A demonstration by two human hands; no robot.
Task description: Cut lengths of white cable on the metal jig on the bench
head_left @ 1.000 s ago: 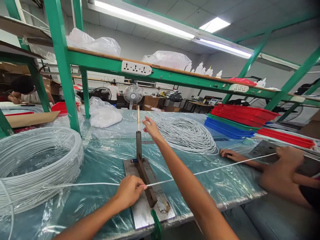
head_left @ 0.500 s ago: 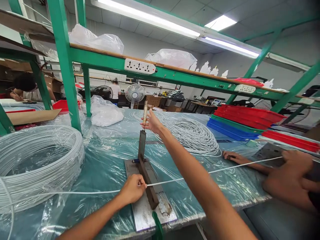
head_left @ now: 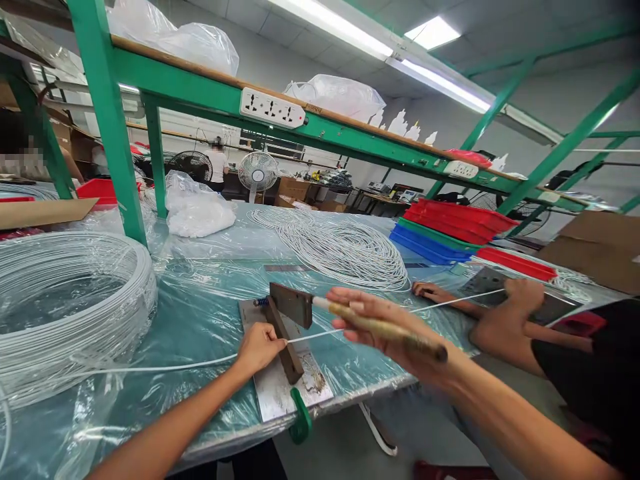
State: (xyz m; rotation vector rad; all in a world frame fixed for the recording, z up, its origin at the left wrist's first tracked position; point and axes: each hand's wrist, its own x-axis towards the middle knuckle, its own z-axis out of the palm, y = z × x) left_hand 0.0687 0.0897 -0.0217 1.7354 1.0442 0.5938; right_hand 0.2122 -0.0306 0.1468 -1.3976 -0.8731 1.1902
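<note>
My left hand (head_left: pixel 261 348) pinches a white cable (head_left: pixel 200 366) between thumb and fingers, at the steel bar of a bench-mounted lever cutter (head_left: pixel 293 303). From the big coil (head_left: pixel 135 287) on the left, this cable runs through my fingers and on past the bar to the right. My right hand (head_left: pixel 383 327) lies against the cutter's long, worn handle (head_left: pixel 395 330), fingers stretched out rather than wrapped round it. Handle and arm are swung down toward the right, above the cable. Farther right, a co-worker's raised hand (head_left: pixel 523 293) holds the cable; their other hand (head_left: pixel 430 291) rests on the table.
A green clamp (head_left: pixel 300 417) grips the table edge below the cutter's base plate (head_left: pixel 315 393). Behind it lie loose cable coils (head_left: pixel 350 253). Stacked red, green and blue trays (head_left: pixel 440 233) stand at the back right. A green shelf post (head_left: pixel 107 120) rises at left.
My right hand has swung the handle from upright down to the right and toward me. My left hand keeps its pinch on the cable beside the bar. The view has shifted slightly.
</note>
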